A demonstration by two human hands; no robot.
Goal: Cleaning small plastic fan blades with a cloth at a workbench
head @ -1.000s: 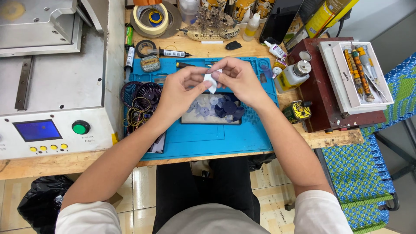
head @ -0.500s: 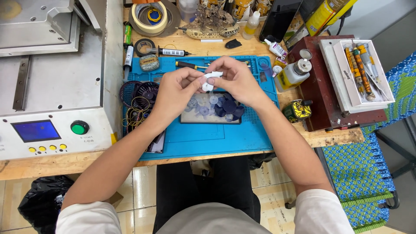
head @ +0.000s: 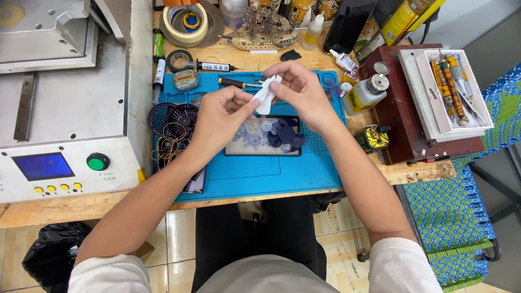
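White wipe (head: 266,95) now unfolded, hands lifted slightly

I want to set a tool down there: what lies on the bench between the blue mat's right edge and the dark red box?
In the head view, between the blue mat and the dark red box stand a yellow-liquid pump bottle and a small yellow-black item.

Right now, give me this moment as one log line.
left hand: pinches white piece | right hand: pinches same piece | held above: dark tray of discs | surface: blue mat
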